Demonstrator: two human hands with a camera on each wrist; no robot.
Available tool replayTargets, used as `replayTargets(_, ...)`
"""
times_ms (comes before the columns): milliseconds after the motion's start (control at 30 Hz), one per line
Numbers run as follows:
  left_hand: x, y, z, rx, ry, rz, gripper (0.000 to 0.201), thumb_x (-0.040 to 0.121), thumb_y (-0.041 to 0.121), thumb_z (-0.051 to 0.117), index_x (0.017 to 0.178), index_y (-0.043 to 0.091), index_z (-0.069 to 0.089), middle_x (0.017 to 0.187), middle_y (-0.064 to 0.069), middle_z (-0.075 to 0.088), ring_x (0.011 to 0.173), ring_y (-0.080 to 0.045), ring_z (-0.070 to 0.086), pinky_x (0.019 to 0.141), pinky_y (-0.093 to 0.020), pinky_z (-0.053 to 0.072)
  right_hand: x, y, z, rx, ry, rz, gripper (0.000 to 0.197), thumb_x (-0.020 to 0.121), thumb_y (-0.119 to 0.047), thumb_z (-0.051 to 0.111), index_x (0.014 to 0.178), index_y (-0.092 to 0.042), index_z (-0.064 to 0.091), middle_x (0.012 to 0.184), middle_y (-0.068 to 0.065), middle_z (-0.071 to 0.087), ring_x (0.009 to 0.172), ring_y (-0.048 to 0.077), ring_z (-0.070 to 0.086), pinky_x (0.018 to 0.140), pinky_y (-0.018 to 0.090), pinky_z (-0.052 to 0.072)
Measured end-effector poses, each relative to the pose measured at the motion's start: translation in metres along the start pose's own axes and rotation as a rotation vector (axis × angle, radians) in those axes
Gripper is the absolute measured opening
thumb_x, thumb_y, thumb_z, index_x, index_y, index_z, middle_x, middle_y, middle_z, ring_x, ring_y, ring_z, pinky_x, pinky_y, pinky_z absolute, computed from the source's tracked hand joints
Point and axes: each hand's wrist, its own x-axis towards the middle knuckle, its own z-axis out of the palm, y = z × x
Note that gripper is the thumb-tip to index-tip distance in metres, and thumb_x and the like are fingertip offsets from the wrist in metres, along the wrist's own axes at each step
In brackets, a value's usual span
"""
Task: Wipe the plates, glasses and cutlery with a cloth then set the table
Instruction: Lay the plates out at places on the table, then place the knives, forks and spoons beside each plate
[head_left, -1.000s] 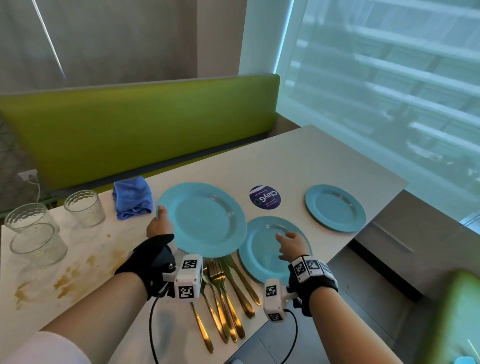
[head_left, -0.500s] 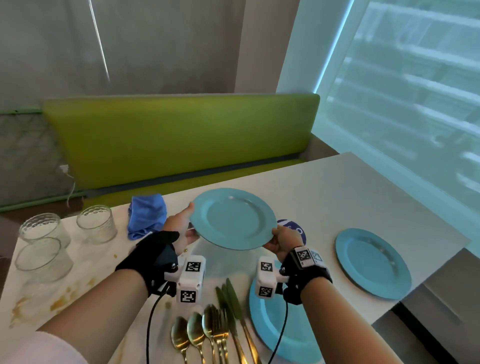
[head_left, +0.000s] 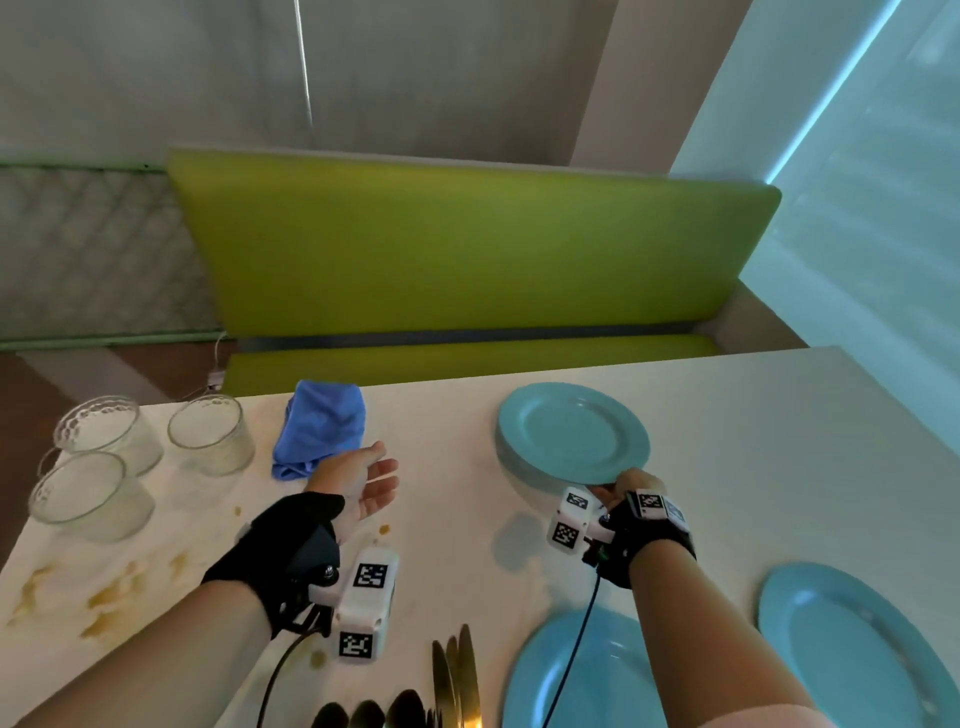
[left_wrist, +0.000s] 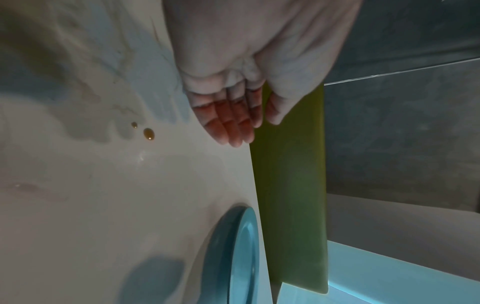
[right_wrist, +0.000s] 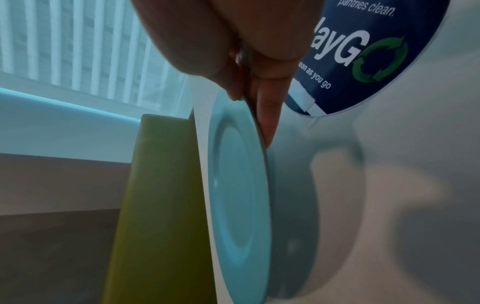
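Observation:
My right hand (head_left: 626, 486) pinches the near rim of a blue plate (head_left: 574, 434) and holds it just above the white table (head_left: 753, 447), close to the far edge. In the right wrist view the thumb lies on top of the blue plate (right_wrist: 233, 185) and fingers (right_wrist: 265, 115) lie under it. My left hand (head_left: 371, 475) hovers over the table with straight fingers and holds nothing. A folded blue cloth (head_left: 322, 434) lies just beyond it. Two more blue plates (head_left: 582, 675) (head_left: 852, 649) lie near me. Three glasses (head_left: 210, 434) stand at the left. Gold cutlery (head_left: 452, 680) lies at the bottom edge.
Yellowish stains (head_left: 109, 597) mark the table's left part, and drops (left_wrist: 148, 133) lie near my left hand. A round dark sticker (right_wrist: 363, 51) sits on the table under my right hand. A green bench (head_left: 467, 249) runs behind the table; a window is at the right.
My left hand has let go of the plate and drawn back toward the cloth, open. My right hand alone has carried the plate farther away and lower, near the table's far edge.

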Motion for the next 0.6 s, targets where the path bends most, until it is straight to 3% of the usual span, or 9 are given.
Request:
replayTargets(33, 0.001, -0.001, 0.0, 0.002, 0.007, -0.001, 0.015, 0.096, 0.019, 0.049, 0.081, 0.015, 0.052, 0.08, -0.002, 0.059, 0.067, -0.016, 0.053, 0.061, -0.025, 0.045, 0.001, 0.001, -0.002, -0.135, 0.014, -0.043, 0.017, 0.075, -0.007, 0.061, 0.091, -0.007, 0.065, 0.073, 0.015, 0.065, 0.057, 0.03, 0.062, 0.049, 0.045, 0.056)
replayTargets(67, 0.0, -0.002, 0.001, 0.005, 0.014, -0.001, 0.015, 0.096, 0.019, 0.049, 0.081, 0.015, 0.052, 0.08, -0.002, 0.059, 0.067, -0.016, 0.053, 0.061, -0.025, 0.045, 0.006, 0.003, -0.004, -0.287, 0.013, -0.112, 0.014, 0.077, -0.007, 0.065, 0.09, -0.005, 0.061, 0.074, 0.013, 0.061, 0.053, 0.024, 0.058, 0.04, 0.026, 0.052)
replayTargets(100, 0.0, -0.002, 0.002, 0.006, 0.022, 0.0, 0.015, 0.096, 0.019, 0.05, 0.082, 0.015, 0.052, 0.08, -0.002, 0.06, 0.067, -0.016, 0.053, 0.061, -0.026, 0.045, 0.012, 0.003, -0.005, -0.408, 0.006, -0.169, 0.013, 0.079, -0.008, 0.066, 0.09, -0.006, 0.058, 0.077, 0.01, 0.059, 0.053, 0.02, 0.055, 0.035, 0.015, 0.045)
replayTargets(200, 0.0, -0.003, 0.003, 0.011, 0.028, 0.001, 0.015, 0.095, 0.019, 0.05, 0.081, 0.015, 0.053, 0.08, -0.002, 0.06, 0.067, -0.015, 0.054, 0.06, -0.026, 0.045, 0.028, 0.007, 0.001, -0.414, 0.006, -0.157, 0.016, 0.08, -0.015, 0.067, 0.094, -0.009, 0.062, 0.095, 0.011, 0.065, 0.074, 0.027, 0.062, 0.056, 0.02, 0.051)
replayTargets(300, -0.001, -0.005, 0.005, 0.017, 0.029, 0.002, 0.015, 0.095, 0.02, 0.051, 0.082, 0.015, 0.053, 0.081, -0.002, 0.06, 0.068, -0.015, 0.054, 0.061, -0.026, 0.046, 0.041, 0.008, -0.006, -0.29, 0.014, -0.12, 0.032, 0.086, -0.016, 0.057, 0.117, -0.007, 0.055, 0.124, 0.009, 0.057, 0.064, 0.022, 0.059, 0.035, 0.019, 0.042)
replayTargets(367, -0.005, -0.007, 0.005, 0.02, 0.027, 0.001, 0.014, 0.095, 0.02, 0.052, 0.083, 0.015, 0.054, 0.081, -0.002, 0.061, 0.068, -0.015, 0.055, 0.061, -0.026, 0.046, 0.054, 0.011, -0.007, -0.078, 0.003, -0.022, 0.039, 0.093, -0.02, 0.045, 0.127, -0.003, 0.049, 0.136, 0.008, 0.048, 0.066, 0.022, 0.06, 0.045, 0.026, 0.052)
replayTargets(433, -0.008, -0.009, 0.004, 0.026, 0.02, 0.0, 0.014, 0.095, 0.02, 0.052, 0.083, 0.014, 0.055, 0.081, -0.001, 0.061, 0.069, -0.015, 0.055, 0.061, -0.026, 0.046, 0.07, 0.016, -0.008, -0.084, 0.084, -0.006, 0.039, 0.088, -0.03, 0.05, 0.112, -0.001, 0.059, 0.116, 0.02, 0.063, 0.075, 0.03, 0.063, 0.068, 0.04, 0.056)
replayTargets(500, -0.013, -0.01, 0.002, 0.024, 0.013, 0.001, 0.015, 0.095, 0.02, 0.051, 0.082, 0.014, 0.054, 0.081, -0.001, 0.06, 0.068, -0.015, 0.054, 0.06, -0.025, 0.046, 0.07, 0.02, -0.007, 0.026, 0.108, 0.021, 0.042, 0.082, -0.032, 0.059, 0.107, 0.002, 0.058, 0.09, 0.022, 0.066, 0.067, 0.033, 0.064, 0.06, 0.041, 0.054)
replayTargets(600, -0.024, -0.015, -0.005, 0.025, -0.002, 0.013, 0.017, 0.095, 0.019, 0.051, 0.079, 0.014, 0.052, 0.079, -0.002, 0.06, 0.066, -0.015, 0.053, 0.06, -0.025, 0.045, 0.051, 0.022, -0.001, 0.025, 0.155, -0.048, 0.045, 0.083, -0.023, 0.063, 0.12, 0.001, 0.054, 0.094, 0.017, 0.064, 0.074, 0.028, 0.06, 0.069, 0.035, 0.049)
